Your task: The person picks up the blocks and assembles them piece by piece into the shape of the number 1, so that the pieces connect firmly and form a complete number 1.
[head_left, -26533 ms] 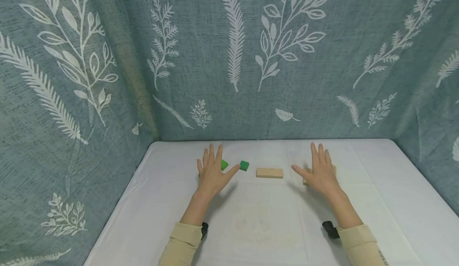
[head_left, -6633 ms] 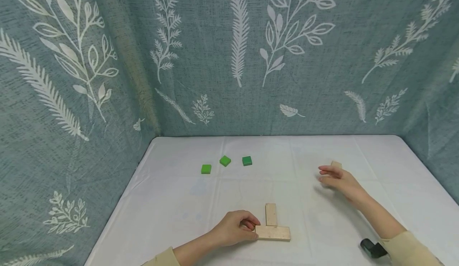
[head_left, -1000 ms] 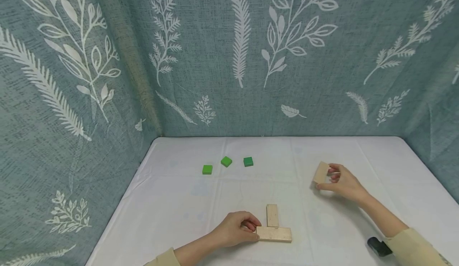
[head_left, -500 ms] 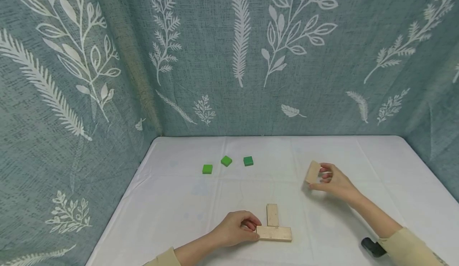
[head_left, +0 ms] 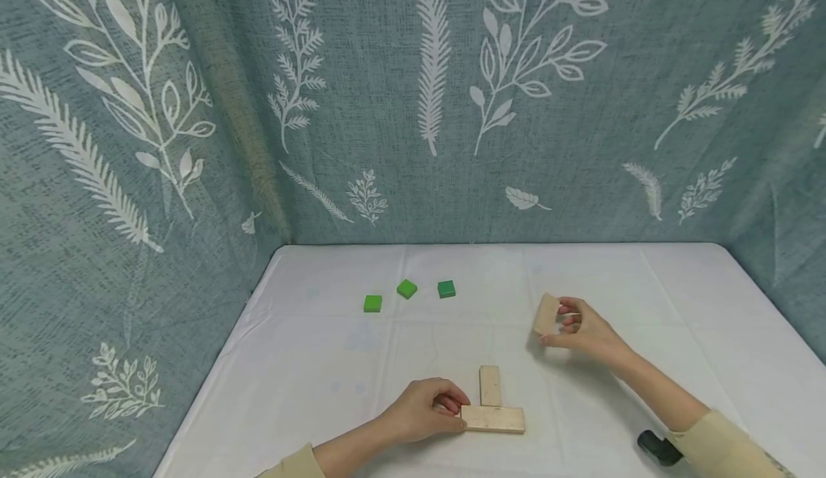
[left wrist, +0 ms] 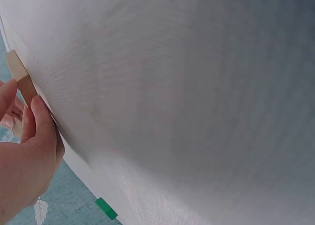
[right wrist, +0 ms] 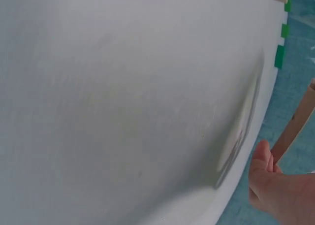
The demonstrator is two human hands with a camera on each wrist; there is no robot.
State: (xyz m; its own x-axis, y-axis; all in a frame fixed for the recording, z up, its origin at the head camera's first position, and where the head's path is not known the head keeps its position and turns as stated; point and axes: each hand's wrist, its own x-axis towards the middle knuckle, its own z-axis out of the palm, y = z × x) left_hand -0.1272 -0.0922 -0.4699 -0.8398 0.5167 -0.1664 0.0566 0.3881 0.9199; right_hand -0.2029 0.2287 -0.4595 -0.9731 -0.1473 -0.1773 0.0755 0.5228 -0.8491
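In the head view, my left hand (head_left: 422, 415) pinches the left end of a flat wooden block (head_left: 495, 421) that lies crosswise on the white table. A second wooden block (head_left: 490, 385) stretches away from that block's far edge, the two making an upside-down T. To the right and farther back, my right hand (head_left: 584, 331) grips another wooden block (head_left: 546, 313) between thumb and fingers, tilted, with a shadow beneath it. The right wrist view shows this block (right wrist: 294, 129) above the thumb. In the left wrist view, finger and thumb meet at the pinched block's end (left wrist: 24, 82).
Three small green blocks lie toward the back left: a bright one (head_left: 372, 304), another turned cornerwise (head_left: 406, 289), and a darker one (head_left: 447, 289). A patterned curtain (head_left: 387, 105) rises behind the table (head_left: 310, 378). A black device (head_left: 658, 448) sits at my right wrist.
Over the last second my right hand has carried its wooden block leftward. My left hand and the two blocks by it stay put; much earlier, both hands were spread over the table.
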